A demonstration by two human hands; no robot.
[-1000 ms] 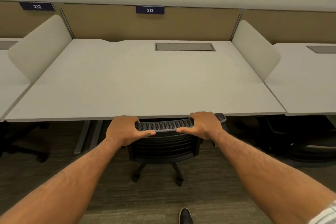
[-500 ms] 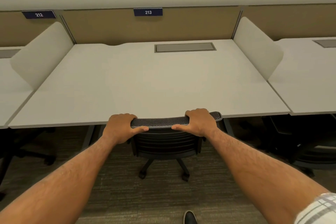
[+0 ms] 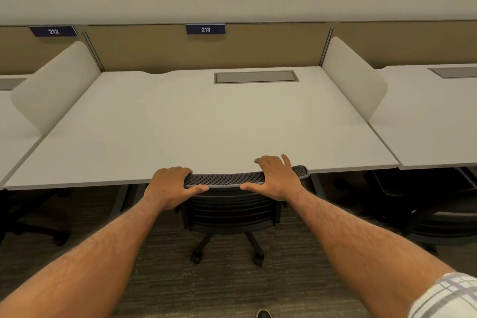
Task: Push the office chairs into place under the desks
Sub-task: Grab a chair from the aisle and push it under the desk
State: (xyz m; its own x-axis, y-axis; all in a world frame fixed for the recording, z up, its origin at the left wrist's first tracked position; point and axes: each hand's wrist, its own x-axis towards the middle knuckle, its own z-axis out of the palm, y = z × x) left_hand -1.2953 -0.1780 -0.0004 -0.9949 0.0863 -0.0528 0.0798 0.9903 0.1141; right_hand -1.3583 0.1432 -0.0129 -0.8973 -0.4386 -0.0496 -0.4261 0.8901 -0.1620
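The black office chair [image 3: 229, 210] sits tucked against the front edge of the pale worktop [image 3: 196, 121], its mesh top rail level with that edge and its wheeled base on the dark carpet [image 3: 232, 289]. The left hand [image 3: 171, 184] is wrapped over the rail's left end, fingers curled over the far side and thumb along the near side, while the right hand [image 3: 276, 179] lies on the right part of the rail with fingers lifted and spread, gripping nothing. On the tan partition [image 3: 144, 51] behind hangs a blue tag reading 213 [image 3: 205, 29], another reading 212 [image 3: 53, 31] to its left, and a second chair [image 3: 438, 217] is parked under the neighbouring worktop to the right.
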